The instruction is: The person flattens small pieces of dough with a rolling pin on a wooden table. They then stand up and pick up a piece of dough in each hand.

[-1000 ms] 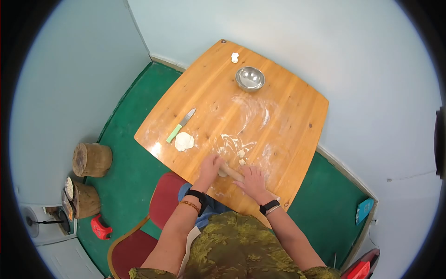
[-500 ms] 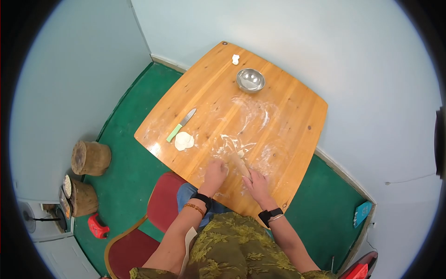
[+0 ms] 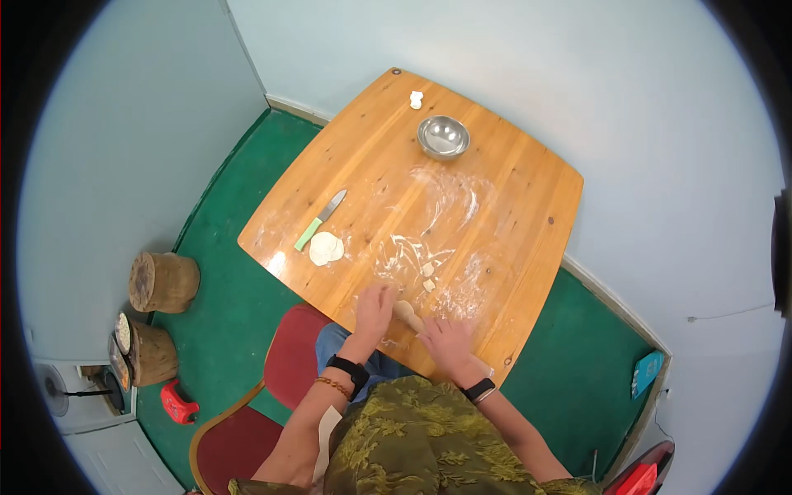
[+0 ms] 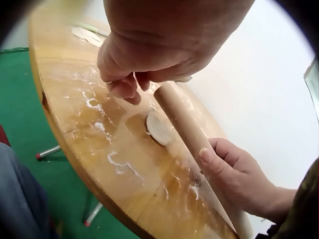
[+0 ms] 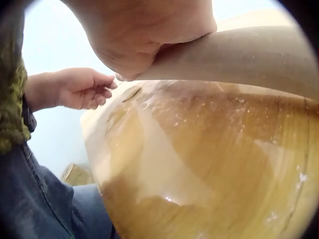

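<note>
My right hand (image 3: 449, 343) grips a plain wooden rolling pin (image 4: 185, 122) near one end, with the thumb laid along it. Beside the pin, a small flattened round of dough (image 4: 158, 130) lies on the table in the left wrist view. Just over the table near that dough hovers my left hand (image 3: 375, 310); in the right wrist view its fingers (image 5: 94, 94) hang loosely curled with nothing in them. Two small dough pieces (image 3: 429, 285) sit a little beyond the pin. Farther left, thin dough rounds (image 3: 327, 248) overlap beside a green-handled knife (image 3: 320, 221).
White flour streaks the wooden table (image 3: 516, 206). A steel bowl (image 3: 443, 137) stands toward the far side, close to a small white lump (image 3: 416, 100). Red chairs (image 3: 295, 351) are at the left of the near edge, and log stools (image 3: 163, 282) stand on the green floor.
Both hands were on the pin a second ago. The right hand then swung it forward off the dough and has now brought it back nearer the body; the left hand shifted slightly and its fingers loosened.
</note>
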A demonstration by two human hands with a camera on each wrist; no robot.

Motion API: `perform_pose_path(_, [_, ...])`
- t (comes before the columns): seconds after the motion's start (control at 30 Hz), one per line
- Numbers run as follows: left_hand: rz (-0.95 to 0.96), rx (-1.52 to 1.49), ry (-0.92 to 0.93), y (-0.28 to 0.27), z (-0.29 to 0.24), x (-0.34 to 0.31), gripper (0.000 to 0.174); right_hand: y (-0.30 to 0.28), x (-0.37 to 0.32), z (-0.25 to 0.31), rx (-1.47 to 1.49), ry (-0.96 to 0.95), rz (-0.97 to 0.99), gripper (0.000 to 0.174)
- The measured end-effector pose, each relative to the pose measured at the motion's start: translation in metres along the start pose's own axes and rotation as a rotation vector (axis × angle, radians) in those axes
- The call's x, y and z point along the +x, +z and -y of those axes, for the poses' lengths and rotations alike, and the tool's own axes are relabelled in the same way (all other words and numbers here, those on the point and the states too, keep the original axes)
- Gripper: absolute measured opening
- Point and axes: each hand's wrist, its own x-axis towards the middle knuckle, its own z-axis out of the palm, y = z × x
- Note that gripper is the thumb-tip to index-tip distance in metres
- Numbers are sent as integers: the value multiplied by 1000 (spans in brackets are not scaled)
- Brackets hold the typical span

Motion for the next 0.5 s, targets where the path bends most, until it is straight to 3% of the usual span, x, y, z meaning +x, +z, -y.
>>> perform_pose_path(0.03, [24, -24, 108, -5, -3, 2, 18, 0, -6, 6, -23, 13, -27, 46])
perform_pose_path(0.13, [220, -144, -46, -7, 4, -5, 17, 2, -13, 11, -37, 77, -23, 49])
perform_pose_path(0.37, [330, -144, -125, 11, 0, 39, 19, 4, 13, -7, -113, 148, -139, 50])
perform_pose_path(0.5, [362, -84, -78, 11, -2, 44, 20, 9, 13, -9, -68, 276, -58, 58])
